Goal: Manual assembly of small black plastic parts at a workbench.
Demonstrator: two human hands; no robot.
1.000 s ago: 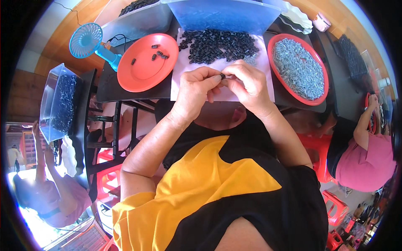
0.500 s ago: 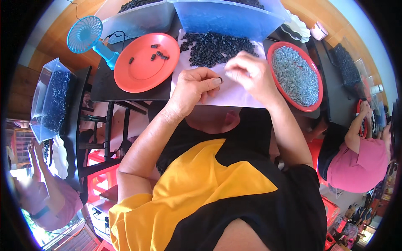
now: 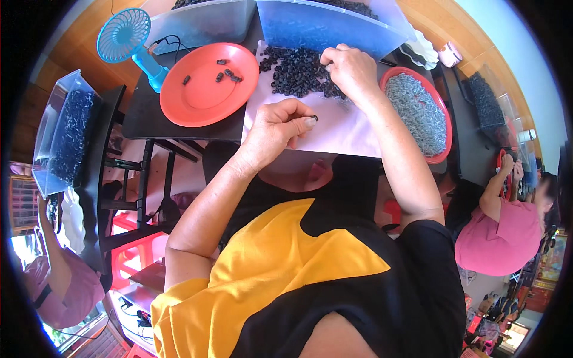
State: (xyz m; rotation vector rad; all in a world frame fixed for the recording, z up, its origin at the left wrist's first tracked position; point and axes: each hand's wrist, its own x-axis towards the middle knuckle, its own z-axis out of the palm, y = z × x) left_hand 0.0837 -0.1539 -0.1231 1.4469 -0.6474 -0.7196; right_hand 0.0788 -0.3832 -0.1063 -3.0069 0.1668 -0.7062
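My left hand (image 3: 276, 128) pinches a small black plastic piece (image 3: 314, 117) between thumb and forefinger, above the front part of a pale sheet (image 3: 334, 134). Up at the right side of a loose heap of black plastic pieces (image 3: 295, 71) is my right hand (image 3: 353, 71). Its fingers are curled together at the heap, and whatever they grip is hidden. A red plate (image 3: 197, 110) to the left carries several black pieces. On the right, a red basin (image 3: 449, 134) is filled with small silvery metal parts (image 3: 415, 110) that look like screws.
Behind the heap stands a clear plastic bin (image 3: 310, 30), with another bin (image 3: 203, 27) to its left. A blue fan (image 3: 146, 62) stands beside the plate. People in pink tops sit at tables on the left (image 3: 68, 286) and right (image 3: 501, 238). Black stools (image 3: 143, 185) stand lower left.
My right hand has moved away from beside my left hand, up to the black heap. My left hand stays nearly in place, keeping its pinch on the black piece. The view has shifted slightly.
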